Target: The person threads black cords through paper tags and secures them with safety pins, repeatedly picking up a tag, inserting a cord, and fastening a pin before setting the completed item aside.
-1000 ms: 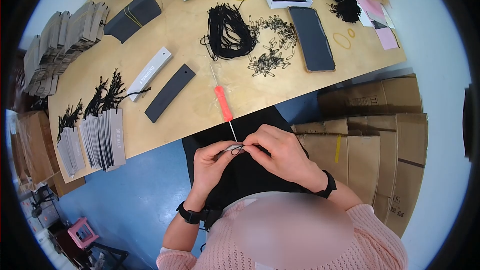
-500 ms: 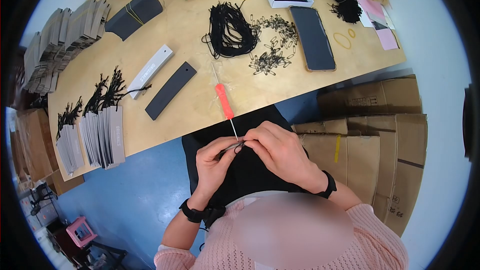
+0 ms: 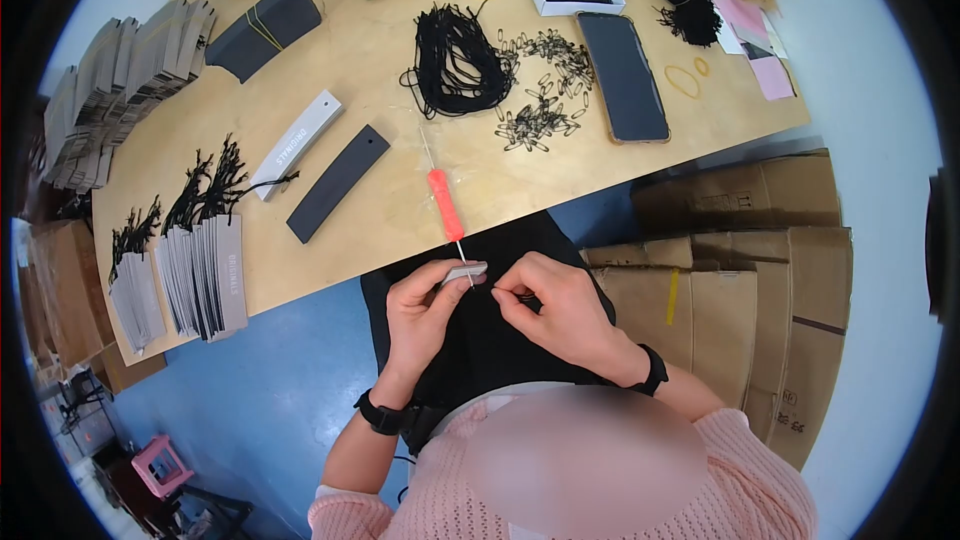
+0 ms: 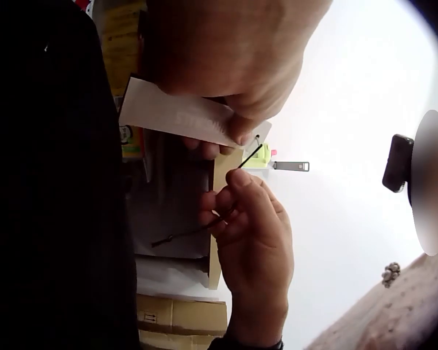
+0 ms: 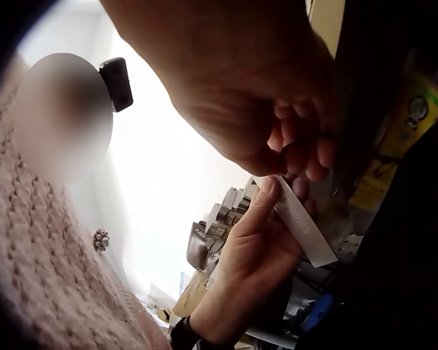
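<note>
My left hand (image 3: 416, 320) grips a light grey hang tag (image 4: 168, 111) with embossed lettering, its thumb near the holed end. A thin black cord (image 4: 250, 158) runs from that hole to my right hand (image 3: 562, 312), which pinches it between thumb and fingers. The cord's knotted tail (image 4: 164, 240) trails past the right fingers in the left wrist view. A red-handled hook tool (image 3: 444, 202) lies across the table edge, its lower metal shaft reaching down to the tag in the head view.
On the table (image 3: 370, 220) lie a dark tag (image 3: 338, 184), a grey tag (image 3: 298, 145), corded tags (image 3: 205, 275), a black cord bundle (image 3: 460, 60), small safety pins (image 3: 540, 125) and a phone (image 3: 622, 78). Folded cardboard boxes (image 3: 720, 310) stand at the right below the table.
My right hand has drawn away from the tag to the right with the cord. The tag in my left hand has tipped so more of it shows.
</note>
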`<control>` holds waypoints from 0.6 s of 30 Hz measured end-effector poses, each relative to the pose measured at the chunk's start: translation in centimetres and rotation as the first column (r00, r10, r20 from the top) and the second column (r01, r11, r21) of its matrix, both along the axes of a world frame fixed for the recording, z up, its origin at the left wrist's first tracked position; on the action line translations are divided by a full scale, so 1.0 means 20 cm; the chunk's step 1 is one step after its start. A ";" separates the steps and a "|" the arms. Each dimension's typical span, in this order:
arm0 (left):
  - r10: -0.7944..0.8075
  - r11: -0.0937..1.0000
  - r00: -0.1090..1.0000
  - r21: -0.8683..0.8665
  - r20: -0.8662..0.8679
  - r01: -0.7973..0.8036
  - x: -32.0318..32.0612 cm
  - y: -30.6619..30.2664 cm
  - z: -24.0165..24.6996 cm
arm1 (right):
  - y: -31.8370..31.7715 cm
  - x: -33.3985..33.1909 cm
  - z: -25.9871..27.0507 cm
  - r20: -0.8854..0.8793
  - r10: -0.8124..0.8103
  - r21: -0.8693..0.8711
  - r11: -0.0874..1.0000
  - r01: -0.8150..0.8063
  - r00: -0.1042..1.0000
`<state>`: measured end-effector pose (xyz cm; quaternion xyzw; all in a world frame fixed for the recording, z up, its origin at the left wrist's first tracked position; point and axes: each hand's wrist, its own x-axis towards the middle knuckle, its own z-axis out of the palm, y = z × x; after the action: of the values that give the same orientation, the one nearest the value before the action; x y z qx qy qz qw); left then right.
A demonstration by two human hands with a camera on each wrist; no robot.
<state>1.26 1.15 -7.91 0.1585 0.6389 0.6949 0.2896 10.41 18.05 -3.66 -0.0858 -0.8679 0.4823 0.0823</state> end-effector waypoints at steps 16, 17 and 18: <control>0.072 0.997 0.995 -0.034 0.067 -0.070 0.01 0.02 0.03 | -0.05 0.02 0.06 -0.242 0.031 0.051 0.999 -0.019 0.970; 0.070 0.997 0.996 -0.019 0.046 -0.069 0.00 0.02 0.02 | -0.04 0.01 0.05 -0.246 0.038 0.091 0.996 -0.016 0.969; 0.067 0.998 0.997 -0.003 0.026 -0.067 0.00 0.02 0.01 | -0.04 0.00 0.04 -0.249 0.046 0.131 0.991 -0.013 0.967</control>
<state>1.19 1.57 -7.61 0.1274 0.6408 0.7055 0.2747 10.43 17.24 -2.90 -0.0054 -0.8809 0.4336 0.1899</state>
